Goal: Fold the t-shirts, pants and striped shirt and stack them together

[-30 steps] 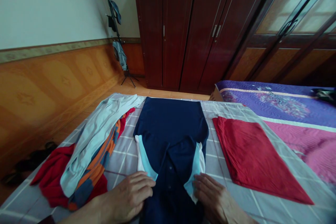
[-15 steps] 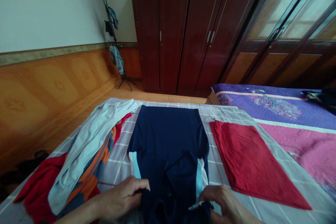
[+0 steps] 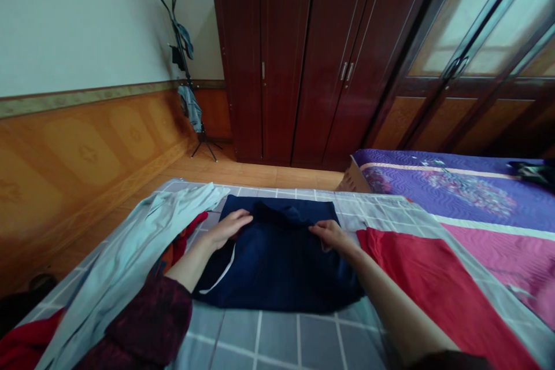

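A navy shirt (image 3: 281,277) lies doubled over on a checked bedsheet (image 3: 277,335), with a thin white strip along its left side. My left hand (image 3: 229,226) pinches the upper layer near its far left corner. My right hand (image 3: 332,236) has its fingers closed on the same layer at the right. Between both hands the shirt's far edge is bunched and slightly raised. To the right lies a flat red garment (image 3: 437,277). A pale grey-blue garment (image 3: 134,248) is spread at the left, partly covering red and orange cloth (image 3: 173,251).
Beyond the bed stands a dark red wardrobe (image 3: 299,69). A coat rack (image 3: 186,69) with clothes is in the far left corner. A second bed with a purple and pink cover (image 3: 468,179) adjoins at the right, a dark item (image 3: 533,173) on it.
Both hands have moved away from me, carrying the shirt's near end over onto its far part. The light blue side panels are now out of sight, and bare sheet shows in front.
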Motion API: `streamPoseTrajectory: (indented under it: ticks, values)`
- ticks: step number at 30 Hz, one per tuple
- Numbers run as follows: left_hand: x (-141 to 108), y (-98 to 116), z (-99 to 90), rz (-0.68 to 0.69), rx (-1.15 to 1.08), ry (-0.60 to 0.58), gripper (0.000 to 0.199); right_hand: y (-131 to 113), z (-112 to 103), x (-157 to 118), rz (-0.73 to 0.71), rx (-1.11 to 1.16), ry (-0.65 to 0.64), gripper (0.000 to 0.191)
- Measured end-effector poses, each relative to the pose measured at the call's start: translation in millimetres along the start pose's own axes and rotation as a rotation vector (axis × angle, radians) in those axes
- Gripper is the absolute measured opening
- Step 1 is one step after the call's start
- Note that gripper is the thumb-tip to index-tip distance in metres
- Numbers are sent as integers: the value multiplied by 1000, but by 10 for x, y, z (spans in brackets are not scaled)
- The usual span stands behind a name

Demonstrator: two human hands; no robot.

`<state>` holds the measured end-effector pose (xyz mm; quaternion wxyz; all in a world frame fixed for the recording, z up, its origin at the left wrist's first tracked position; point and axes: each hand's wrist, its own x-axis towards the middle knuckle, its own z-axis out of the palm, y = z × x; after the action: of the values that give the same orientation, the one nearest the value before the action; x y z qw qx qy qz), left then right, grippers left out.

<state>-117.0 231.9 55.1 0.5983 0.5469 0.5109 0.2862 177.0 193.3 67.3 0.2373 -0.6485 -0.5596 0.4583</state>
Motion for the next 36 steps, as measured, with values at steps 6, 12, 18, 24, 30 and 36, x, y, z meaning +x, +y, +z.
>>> streamPoseTrajectory:
  ticks: [6,12,18,24,30,36]
  values:
    - [49,-200,-7,103,34,13,67,214,144,155,42,-157,120,28]
    - [43,-181,-177,25,195,-68,71,298,32,228,101,-208,30,27]
    - [28,-185,-254,-90,332,-201,83,279,-123,119,134,-219,-190,34]
    - [-27,-153,-258,-80,289,-292,96,232,-200,-27,53,-240,-438,31]
    - [20,-226,-348,-60,364,-232,88,273,-295,-42,52,-285,-528,23]
    - [12,-215,-386,-82,421,-226,88,293,-299,-17,93,-333,-512,30]
